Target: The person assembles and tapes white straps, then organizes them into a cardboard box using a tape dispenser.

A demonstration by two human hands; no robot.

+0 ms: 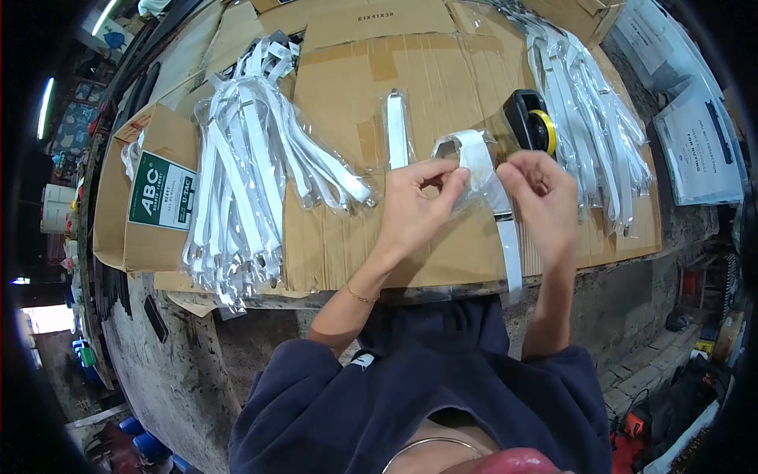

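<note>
A white strap [509,249] in clear plastic hangs down over the cardboard edge, its upper part bent in a loop between my hands. My left hand [422,201] pinches the looped part between thumb and fingers. My right hand [545,193] is beside the strap with its fingertips drawn together; what they hold, if anything, is too small to tell. Another bagged white strap [396,130] lies flat just beyond my left hand. A black tape dispenser with a yellow ring [530,122] stands beyond my right hand.
Bagged white straps lie in a large pile at left [245,158] and another at right [580,110]. An open cardboard box [162,142] with a green label is at far left, and clear plastic bins [699,146] are at far right. Cardboard [339,253] covers the table.
</note>
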